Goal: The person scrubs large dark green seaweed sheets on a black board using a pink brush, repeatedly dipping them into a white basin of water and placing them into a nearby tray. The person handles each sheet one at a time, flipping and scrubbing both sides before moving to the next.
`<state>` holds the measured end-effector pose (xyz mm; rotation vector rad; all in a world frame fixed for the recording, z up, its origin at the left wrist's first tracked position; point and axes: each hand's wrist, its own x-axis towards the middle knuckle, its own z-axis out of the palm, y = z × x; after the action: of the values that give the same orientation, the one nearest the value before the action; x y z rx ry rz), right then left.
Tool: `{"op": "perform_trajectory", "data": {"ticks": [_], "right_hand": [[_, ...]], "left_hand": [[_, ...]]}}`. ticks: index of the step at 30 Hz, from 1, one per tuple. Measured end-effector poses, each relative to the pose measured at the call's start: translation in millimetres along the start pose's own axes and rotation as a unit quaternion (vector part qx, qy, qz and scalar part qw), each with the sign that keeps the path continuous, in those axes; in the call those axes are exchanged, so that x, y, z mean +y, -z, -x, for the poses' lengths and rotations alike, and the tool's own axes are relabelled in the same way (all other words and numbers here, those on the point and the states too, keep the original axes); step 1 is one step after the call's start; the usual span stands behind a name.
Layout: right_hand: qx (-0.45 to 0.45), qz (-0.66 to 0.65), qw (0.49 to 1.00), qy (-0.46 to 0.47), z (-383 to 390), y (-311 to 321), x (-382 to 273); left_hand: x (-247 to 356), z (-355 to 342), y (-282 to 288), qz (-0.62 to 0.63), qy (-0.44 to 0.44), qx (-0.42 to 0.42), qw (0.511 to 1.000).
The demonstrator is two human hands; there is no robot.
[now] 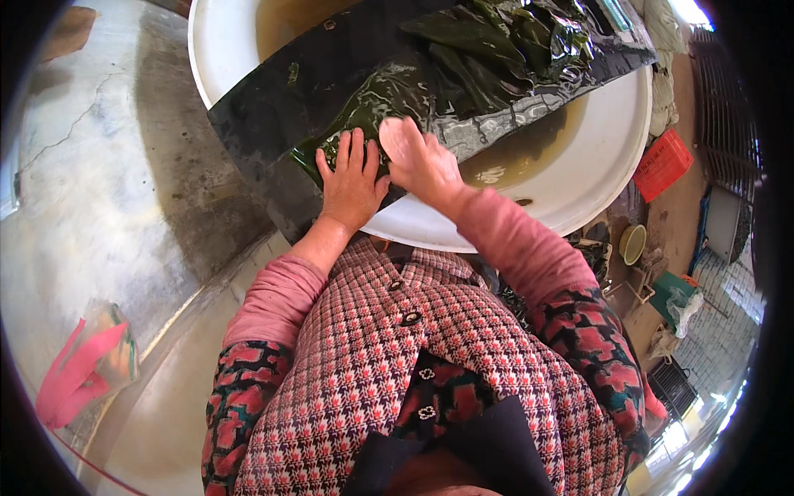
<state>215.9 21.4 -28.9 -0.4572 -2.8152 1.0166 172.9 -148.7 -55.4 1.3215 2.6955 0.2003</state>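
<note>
A wet, glossy dark green kelp leaf (382, 93) lies spread on a wide black board (273, 99). My left hand (351, 178) rests on its near end, fingers stretched out and palm down. Just to the right, my right hand (432, 169) is closed round a flat, rounded, pale pink piece (402, 142), its edge close to the leaf; whether it touches cannot be made out. Farther right on the board sits a folded heap of more kelp (496, 54). The board lies across a large round white tub (608, 157).
Brownish water (529, 149) stands in the tub. On the floor to the left are pink gloves (78, 376) beside a clear bag. Off to the right lie a red printed sheet (664, 165), a small yellowish bowl (633, 245) and a green box (672, 298).
</note>
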Motion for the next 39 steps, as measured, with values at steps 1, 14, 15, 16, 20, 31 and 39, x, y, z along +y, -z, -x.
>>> {"op": "perform_trajectory", "data": {"ticks": [1, 14, 15, 16, 20, 31, 39], "right_hand": [[-0.002, 0.046, 0.999, 0.003, 1, -5, 1], [-0.064, 0.098, 0.993, 0.020, -69, 1, -35], [0.023, 0.070, 0.996, 0.042, -66, -2, -38], [-0.025, 0.074, 0.997, -0.025, -74, -6, -35], [0.026, 0.077, 0.993, -0.082, -133, -9, -12], [0.036, 0.066, 0.995, -0.058, 37, -24, 29], [0.182, 0.002, 0.970, -0.161, 131, 46, 97]], "left_hand": [[0, -1, 0, 0.007, 0.001, -0.006, 1.000], [-5, 1, -3, 0.061, -0.025, 0.017, 0.998], [-5, 0, -3, 0.057, -0.022, 0.012, 0.998], [-5, 0, -2, 0.052, -0.018, 0.011, 0.998], [-4, 0, 2, 0.040, -0.018, 0.004, 0.999], [-1, 2, -8, 0.013, -0.001, 0.014, 1.000], [-23, -39, 23, 0.060, 0.020, 0.192, 0.979]]}}
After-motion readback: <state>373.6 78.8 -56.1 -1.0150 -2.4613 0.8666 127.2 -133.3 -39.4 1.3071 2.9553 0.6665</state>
